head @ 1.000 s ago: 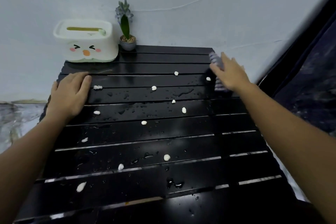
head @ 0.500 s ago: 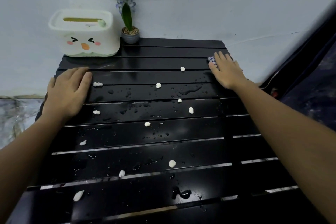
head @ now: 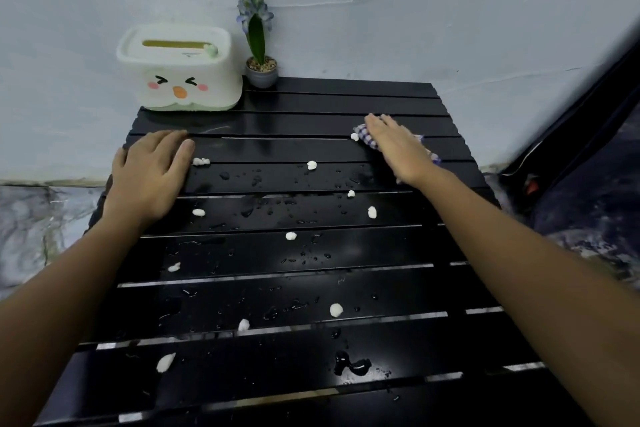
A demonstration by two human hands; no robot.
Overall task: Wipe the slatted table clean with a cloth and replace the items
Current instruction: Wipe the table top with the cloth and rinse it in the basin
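Right hand pressed flat on one checked cloth; left hand flat on table; about twelve white crumbs; one tissue box; one potted plant.

Dim, cool light; glare on wet slatted table; edges warped, blurred.

Black slatted table, glossy, pushed against a pale wall. Surface wet: scattered droplets mid-table, one bigger puddle near the front. White crumbs spread across most slats. Back-left corner: white tissue box with a cartoon face; small potted plant just beside it on the right. Checked cloth lies flat on a rear-right slat under the right hand; left hand rests flat near the left edge.
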